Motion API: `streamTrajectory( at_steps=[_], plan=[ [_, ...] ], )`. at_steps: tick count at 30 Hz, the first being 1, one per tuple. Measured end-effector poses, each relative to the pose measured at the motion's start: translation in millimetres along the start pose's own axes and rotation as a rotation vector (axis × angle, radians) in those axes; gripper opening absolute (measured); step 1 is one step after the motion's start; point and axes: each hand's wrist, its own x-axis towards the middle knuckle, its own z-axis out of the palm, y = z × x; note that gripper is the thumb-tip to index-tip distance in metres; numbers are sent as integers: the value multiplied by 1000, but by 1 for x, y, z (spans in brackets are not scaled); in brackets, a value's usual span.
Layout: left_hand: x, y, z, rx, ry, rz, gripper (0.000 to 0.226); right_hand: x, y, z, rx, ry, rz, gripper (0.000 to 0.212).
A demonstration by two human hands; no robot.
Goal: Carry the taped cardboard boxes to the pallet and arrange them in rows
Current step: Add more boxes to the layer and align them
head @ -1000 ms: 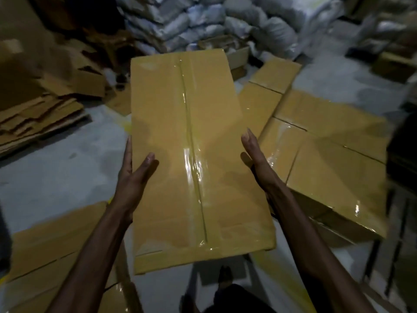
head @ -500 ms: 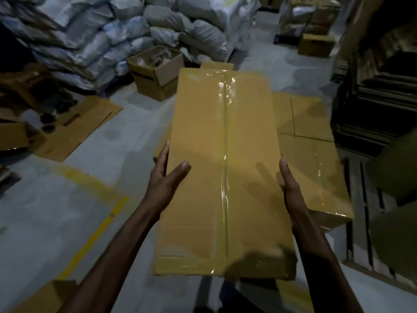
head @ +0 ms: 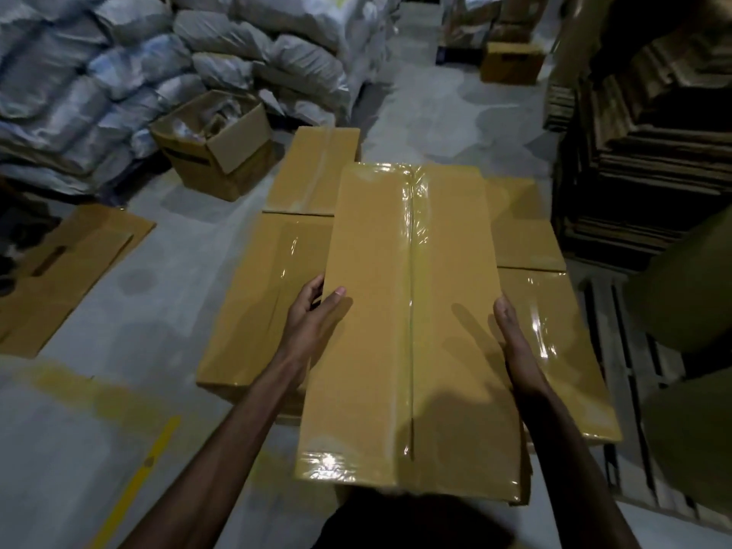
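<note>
Taped box [head: 408, 322], frame centre: held above laid boxes [head: 269, 303] on pallet [head: 630, 350]. Left hand [head: 307, 330]: thumb and fingers pinched on left edge. Right hand [head: 515, 342]: fingers straight, pressed against right side. To be lowered level, butted flush with the row.

Nothing can be read anywhere in the frame. The open box [head: 216, 152] at upper left has a dark band along its near side that may be print, but it is too blurred and dim to make out. The held box [head: 412, 311] at centre shows only bare cardboard under glossy tape, and so do the boxes [head: 273, 287] lying below it.
</note>
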Motion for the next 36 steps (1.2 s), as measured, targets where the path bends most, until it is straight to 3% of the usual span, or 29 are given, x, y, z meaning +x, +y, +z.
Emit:
streamTrajectory(
  at_steps=[2,6,9,12,13,16,19,22,26,30,33,36],
  plan=[
    [34,-3,1,37,-9,6,64,28,3,7,-13,39,52,97],
    [99,-11,2,50,-13,-82,64,77,10,26,9,164,166,78],
    [136,-14,8,73,-52,-147,67,106,17,28,-6,164,213,106],
    [159,-20,8,134,-90,-193,88,127,32,27,-29,168,244,123],
    [165,-20,8,157,-95,-219,83,133,37,27,-29,170,250,127],
    [190,-27,3,202,-114,-290,41,152,50,29,-18,150,276,118],
    [213,-37,-2,247,-97,-326,63,166,65,34,-26,141,266,103],
    [232,-52,-5,322,-105,-314,78,181,75,44,-19,142,297,107],
    [245,-65,0,433,-120,-314,115,199,90,48,3,177,320,95],
    [247,-72,8,512,-134,-314,103,209,105,47,-6,160,335,107],
    [250,-85,5,504,-114,-326,113,216,118,50,-42,123,354,103],
    [255,-101,-1,511,-102,-348,101,221,132,53,-100,90,377,101]
  ],
)
